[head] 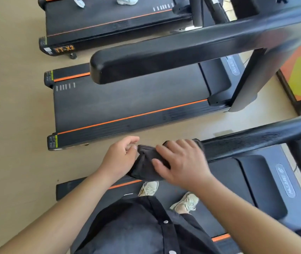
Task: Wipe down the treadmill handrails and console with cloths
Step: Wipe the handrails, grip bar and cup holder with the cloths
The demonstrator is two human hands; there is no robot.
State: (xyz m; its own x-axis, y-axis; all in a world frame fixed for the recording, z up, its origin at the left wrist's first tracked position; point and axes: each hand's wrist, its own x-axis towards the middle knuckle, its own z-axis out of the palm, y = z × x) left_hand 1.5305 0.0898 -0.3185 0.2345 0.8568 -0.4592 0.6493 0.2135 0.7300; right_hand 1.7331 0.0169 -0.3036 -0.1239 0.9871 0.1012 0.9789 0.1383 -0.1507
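Floor (18, 107): pale wood fills the left of the frame, and I count three black treadmills in a row on it.
Near treadmill (256, 189): lower right; a person in a dark shirt (137, 226) stands on its belt.
Middle treadmill (127, 103): centre of the frame, with orange stripes along its deck.
Far treadmill (109, 17): along the top edge, with another person's shoes (127, 0) on its belt.
Middle handrail (164, 59): a thick black bar crossing the upper centre, its rounded end pointing left.
Near handrail (256, 142): runs from the right edge down to lower centre, where its end is hidden under the cloth.
Cloth (146, 165): dark, draped over the near handrail's end in the lower centre, with its loose part hanging below the rail.
Right hand (180, 162): lies flat on the cloth with fingers (164, 150) spread and fairly straight, pressing it on the rail; I see nothing gripped.
Left hand (120, 156): just left of the cloth, fingers loosely curved and parted, thumb tip touching the cloth's end, closed on nothing.
Pale shoes (148, 188): both on the near belt, below the hands.
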